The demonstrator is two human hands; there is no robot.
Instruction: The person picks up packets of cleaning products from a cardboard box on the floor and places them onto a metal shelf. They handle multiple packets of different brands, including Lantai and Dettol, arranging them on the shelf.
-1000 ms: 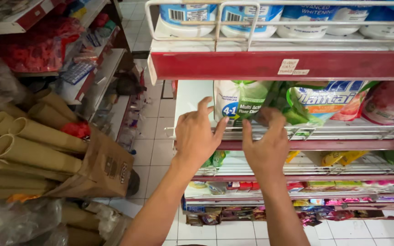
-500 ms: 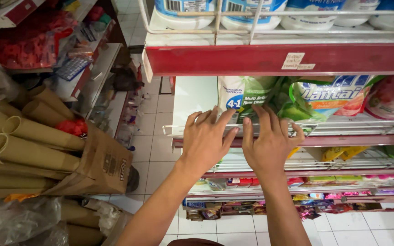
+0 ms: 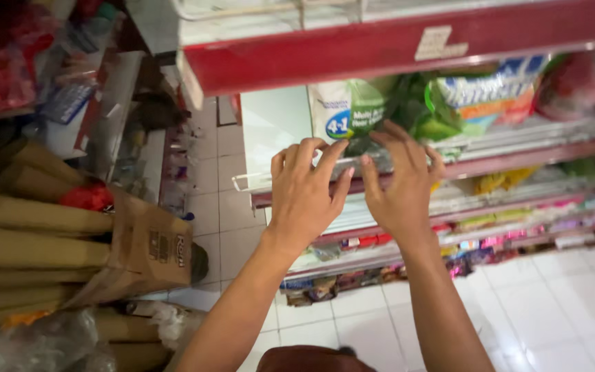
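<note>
Nearest, the left hand (image 3: 304, 193) and right hand (image 3: 401, 186) reach side by side to the wire front rail (image 3: 256, 182) of a white shelf, fingers (image 3: 325, 162) spread loosely, gripping nothing that shows. Just behind their fingertips stands a white-and-green pouch (image 3: 346, 110), touching a green packet (image 3: 421, 110) beside it. Above runs the red shelf edge (image 3: 380, 48).

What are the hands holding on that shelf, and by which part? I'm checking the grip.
Both hands, left hand and right hand, rest at the bottom edge of the white-and-green pouch by the shelf's front rail; whether the fingers actually close on it cannot be told.
</note>
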